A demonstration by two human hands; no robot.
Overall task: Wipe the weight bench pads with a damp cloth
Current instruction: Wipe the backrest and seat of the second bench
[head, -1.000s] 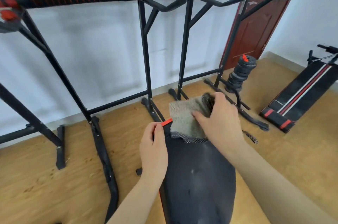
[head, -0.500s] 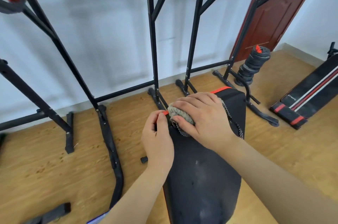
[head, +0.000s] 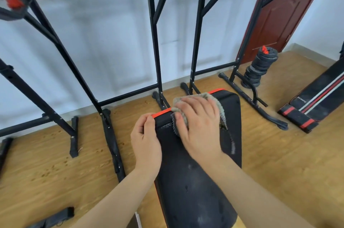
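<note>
Bench pad (head: 195,181): black, red trim at its far end; ran lengthwise away from the person over a wooden floor (head: 279,162); pale smudges on its near half.
Cloth (head: 221,112): grey, bunched, dark fringed edge; lay on the pad's far end, just behind the red trim.
Right hand (head: 201,125): palm down on the cloth, fingers nearly straight and close together, pressing it against the pad; thumb at the cloth's near edge.
Left hand (head: 147,140): gripped the pad's left edge at the far corner, fingers curled over the side, thumb on top.
Pull-up stands (head: 154,41): black, red grips, along the wall.
Weight plates (head: 260,67): stacked by the door (head: 284,14).
Second bench (head: 320,101): far right, striped.
</note>
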